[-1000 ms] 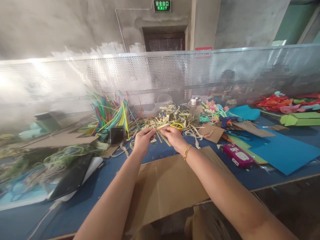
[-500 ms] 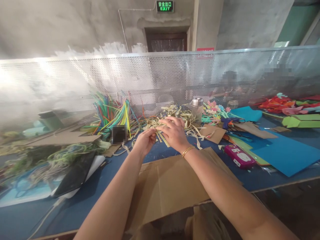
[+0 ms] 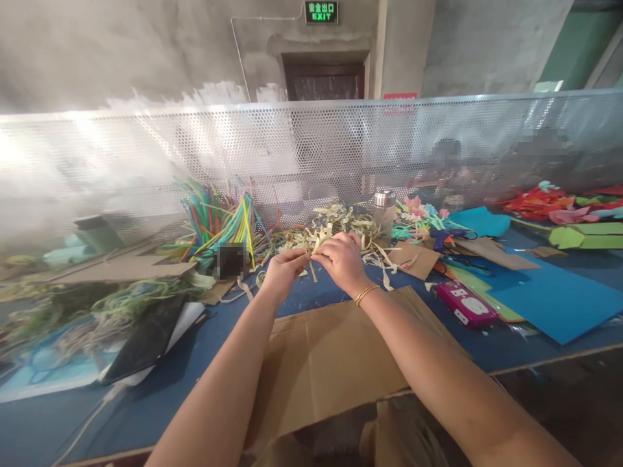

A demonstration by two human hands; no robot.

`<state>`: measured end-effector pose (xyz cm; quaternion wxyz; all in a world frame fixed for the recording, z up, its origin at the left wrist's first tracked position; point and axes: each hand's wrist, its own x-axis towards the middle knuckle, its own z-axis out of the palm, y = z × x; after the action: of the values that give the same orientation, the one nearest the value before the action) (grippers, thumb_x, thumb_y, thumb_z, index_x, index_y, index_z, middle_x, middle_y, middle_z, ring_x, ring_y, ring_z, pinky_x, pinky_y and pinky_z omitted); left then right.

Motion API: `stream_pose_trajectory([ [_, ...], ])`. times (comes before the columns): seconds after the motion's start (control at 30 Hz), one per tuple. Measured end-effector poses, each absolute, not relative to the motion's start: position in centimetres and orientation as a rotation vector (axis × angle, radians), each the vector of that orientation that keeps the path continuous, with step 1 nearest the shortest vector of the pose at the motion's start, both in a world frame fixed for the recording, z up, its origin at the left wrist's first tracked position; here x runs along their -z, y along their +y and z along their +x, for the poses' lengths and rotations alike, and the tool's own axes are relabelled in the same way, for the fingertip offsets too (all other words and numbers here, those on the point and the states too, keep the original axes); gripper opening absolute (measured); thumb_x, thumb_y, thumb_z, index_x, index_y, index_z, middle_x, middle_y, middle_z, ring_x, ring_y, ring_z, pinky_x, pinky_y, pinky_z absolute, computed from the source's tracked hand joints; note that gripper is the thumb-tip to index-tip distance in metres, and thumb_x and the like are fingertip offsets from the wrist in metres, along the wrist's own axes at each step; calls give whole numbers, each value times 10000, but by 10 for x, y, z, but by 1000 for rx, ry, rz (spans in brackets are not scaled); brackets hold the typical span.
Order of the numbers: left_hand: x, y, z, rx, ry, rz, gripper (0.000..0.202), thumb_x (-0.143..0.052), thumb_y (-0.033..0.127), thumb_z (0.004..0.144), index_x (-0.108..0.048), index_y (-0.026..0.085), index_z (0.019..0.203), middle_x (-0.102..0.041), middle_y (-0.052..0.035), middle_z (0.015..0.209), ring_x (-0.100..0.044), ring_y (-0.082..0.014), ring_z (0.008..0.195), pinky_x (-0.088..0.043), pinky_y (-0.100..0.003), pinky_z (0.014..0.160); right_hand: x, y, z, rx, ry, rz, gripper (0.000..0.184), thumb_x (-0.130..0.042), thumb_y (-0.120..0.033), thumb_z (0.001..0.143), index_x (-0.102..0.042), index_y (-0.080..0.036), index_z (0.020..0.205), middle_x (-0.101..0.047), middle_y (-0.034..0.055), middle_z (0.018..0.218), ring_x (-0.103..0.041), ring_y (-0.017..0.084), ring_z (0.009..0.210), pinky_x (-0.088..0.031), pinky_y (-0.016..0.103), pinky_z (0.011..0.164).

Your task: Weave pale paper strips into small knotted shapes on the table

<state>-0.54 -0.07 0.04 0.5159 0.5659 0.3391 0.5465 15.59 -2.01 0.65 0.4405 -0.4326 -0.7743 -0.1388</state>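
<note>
My left hand and my right hand meet above the blue table, just in front of a heap of pale yellow paper strips. Both pinch the same small bundle of yellow strips, fingertips nearly touching. A gold bracelet circles my right wrist. A brown cardboard sheet lies under my forearms.
A bunch of coloured straws fans up at left beside a black tablet. A steel-lidded jar, paper flowers, a pink power strip and blue paper sheets lie right. A perforated metal screen closes the back.
My right hand reached over the strip heap, then drew back beside the left. The yellow loop seen by the right hand a second ago is no longer visible.
</note>
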Motion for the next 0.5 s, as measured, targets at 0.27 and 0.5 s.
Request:
stream_pose_trajectory([
  [0.27,-4,-1,-15,-1204,895,1614,211,-764,343,615,-713,154,695,-530,27,558,-360,-70,507,-260,-224,488,-1,-17,155,205,-1800,-1078,243,-609,-435,836,-655,-218,737,-669,31,1032,-513,210,1014,-266,378,892],
  [0.5,-3,1,-21,-1113,881,1617,288,-780,323,597,-692,177,829,-604,3,642,-455,-89,538,-327,-212,498,7,-3,161,-286,-1838,-1031,231,-684,-408,773,-634,-200,859,-692,28,837,-619,160,803,-373,314,800],
])
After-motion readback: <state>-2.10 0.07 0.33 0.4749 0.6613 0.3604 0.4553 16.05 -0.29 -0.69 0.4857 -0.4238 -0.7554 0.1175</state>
